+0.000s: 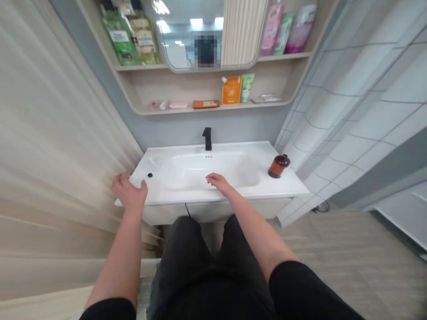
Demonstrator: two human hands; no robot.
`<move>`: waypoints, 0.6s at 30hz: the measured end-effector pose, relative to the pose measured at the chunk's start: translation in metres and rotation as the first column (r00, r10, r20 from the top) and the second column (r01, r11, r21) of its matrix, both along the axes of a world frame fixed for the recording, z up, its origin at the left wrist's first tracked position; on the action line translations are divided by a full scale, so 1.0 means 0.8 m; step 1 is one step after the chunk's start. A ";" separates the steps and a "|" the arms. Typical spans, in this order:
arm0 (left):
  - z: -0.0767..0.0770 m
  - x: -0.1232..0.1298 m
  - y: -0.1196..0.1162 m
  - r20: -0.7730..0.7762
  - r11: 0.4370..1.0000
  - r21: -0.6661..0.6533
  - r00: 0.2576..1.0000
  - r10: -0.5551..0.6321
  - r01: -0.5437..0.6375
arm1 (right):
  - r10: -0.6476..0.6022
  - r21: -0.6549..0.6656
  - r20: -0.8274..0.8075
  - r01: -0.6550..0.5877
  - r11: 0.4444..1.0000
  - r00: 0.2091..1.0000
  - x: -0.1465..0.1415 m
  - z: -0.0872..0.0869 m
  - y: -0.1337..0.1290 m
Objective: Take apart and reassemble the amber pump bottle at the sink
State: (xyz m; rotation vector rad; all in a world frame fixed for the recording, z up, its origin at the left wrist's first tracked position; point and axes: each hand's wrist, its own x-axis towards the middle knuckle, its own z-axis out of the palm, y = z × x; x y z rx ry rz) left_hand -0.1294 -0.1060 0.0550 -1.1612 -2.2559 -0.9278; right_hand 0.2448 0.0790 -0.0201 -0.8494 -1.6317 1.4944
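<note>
My left hand is at the left end of the white washbasin, beside the beige curtain. Its fingers are apart, the thumb stands away from them, and I see nothing held. Over the front of the basin bowl hangs my right hand, its fingers bent and close together. Whether something small is between those fingertips I cannot make out. A small black round piece lies on the basin's left ledge, close to my left hand. Behind the bowl stands a black faucet.
A brown bottle stands on the basin's right ledge. Above hangs a mirror cabinet with several bottles, an orange pouch, a green tube and an orange packet. White tiled wall rises at right.
</note>
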 end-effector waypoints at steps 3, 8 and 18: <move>0.027 0.015 0.044 0.000 0.943 -0.285 0.984 -0.179 0.171 | 0.007 0.000 0.020 -0.007 1.000 1.000 0.001 -0.002 0.002; 0.033 0.031 0.116 0.109 0.772 -0.621 0.991 -0.082 0.132 | -0.011 -0.002 0.039 0.011 1.000 0.999 0.001 -0.005 0.002; 0.009 0.013 0.137 0.195 0.758 -0.614 0.973 -0.124 0.220 | -0.010 0.020 0.051 0.009 1.000 0.999 0.001 -0.001 0.000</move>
